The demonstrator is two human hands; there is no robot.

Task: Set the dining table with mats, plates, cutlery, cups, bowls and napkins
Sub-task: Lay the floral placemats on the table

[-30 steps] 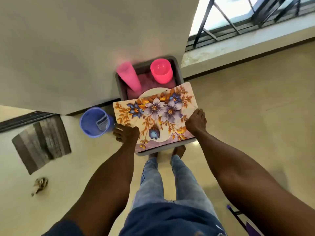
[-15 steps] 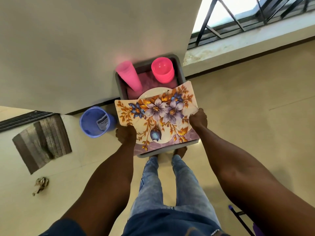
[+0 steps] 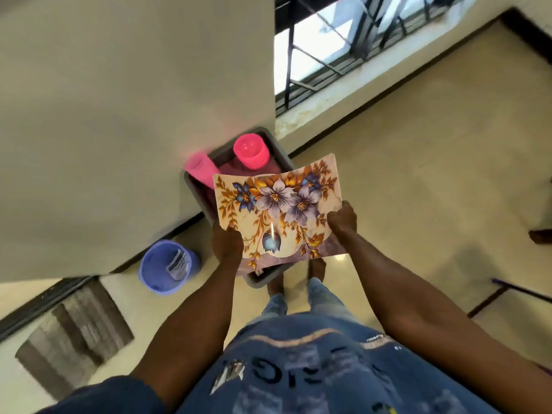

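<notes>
A floral table mat [image 3: 277, 204] with purple and blue flowers is lifted above a grey tub [image 3: 263, 280] on the floor. My left hand [image 3: 227, 243] grips the mat's left edge and my right hand [image 3: 342, 219] grips its right edge, so the mat bows slightly. In the tub's far end stand a stack of pink cups [image 3: 198, 170] leaning left and a stack of pink bowls [image 3: 249, 150]. The mat hides whatever else lies in the tub.
A blue bucket [image 3: 165, 267] with something grey inside stands left of the tub against a cream wall [image 3: 119, 115]. A striped doormat [image 3: 74, 327] lies at lower left. A barred window [image 3: 343, 40] is at the far right, and a dark frame [image 3: 501, 291] at right.
Both hands have lifted the mat up out of the tub and toward me. The view has swung as I straighten up.
</notes>
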